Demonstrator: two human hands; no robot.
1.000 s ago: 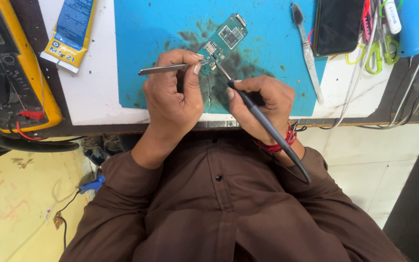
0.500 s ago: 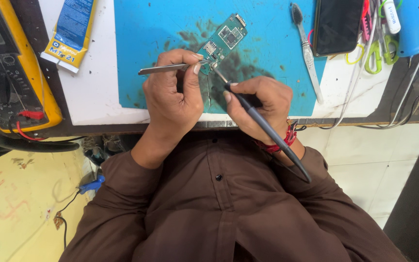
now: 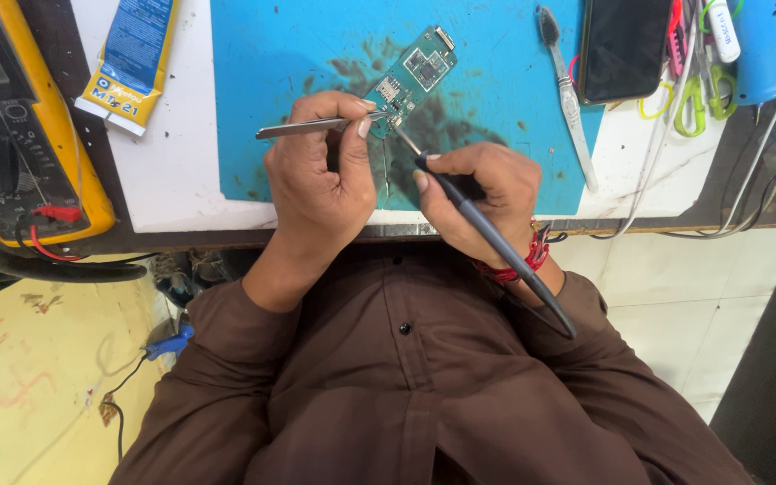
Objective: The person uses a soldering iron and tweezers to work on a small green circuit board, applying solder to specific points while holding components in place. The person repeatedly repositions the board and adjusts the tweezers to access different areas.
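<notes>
One circuit board (image 3: 410, 79), one tweezers (image 3: 312, 127), one soldering iron (image 3: 496, 242), one toothbrush (image 3: 566, 90), one multimeter (image 3: 20, 135).

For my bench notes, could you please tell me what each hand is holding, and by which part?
The left hand pinches metal tweezers near their tip end. The right hand grips a grey soldering iron near its front, pen-style.

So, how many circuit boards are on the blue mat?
1: the green circuit board lies near the blue mat top centre, under both tool tips. More could be hidden.

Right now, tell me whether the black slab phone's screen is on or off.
Off: the black slab phone lies face up, its screen uniformly dark.
</notes>
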